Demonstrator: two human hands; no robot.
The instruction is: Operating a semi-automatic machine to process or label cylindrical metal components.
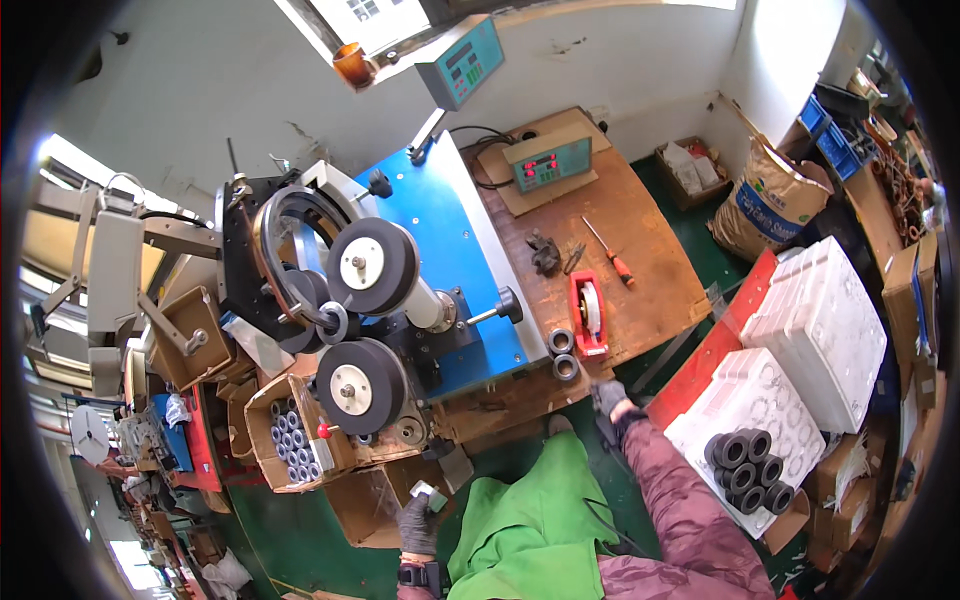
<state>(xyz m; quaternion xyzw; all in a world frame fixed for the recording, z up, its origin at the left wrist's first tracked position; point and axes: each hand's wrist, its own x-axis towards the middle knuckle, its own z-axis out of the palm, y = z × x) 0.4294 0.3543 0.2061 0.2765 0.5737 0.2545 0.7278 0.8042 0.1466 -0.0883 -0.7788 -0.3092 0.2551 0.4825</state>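
Observation:
My left hand [418, 526], in a grey glove, is closed around a small pale block-like object [429, 494] beside an open cardboard box. My gloved right hand [608, 399] is at the table's front edge, near the red tape dispenser [590, 318]; its fingers are too small and dark to read. Two dark rings [563, 355] rest one in front of the other just left of the dispenser. On the left stands a ring-winding machine with a blue plate [425, 205] and black rollers [372, 267]. A dark grey ring [340, 323] sits between the rollers.
A screwdriver [621, 266] and a teal control box [550, 163] lie on the wooden table [655, 300]. Several rings fill a cardboard box [265, 440] at left. More black rings [745, 468] stand on white foam blocks [745, 390] at right, by a red panel [690, 370].

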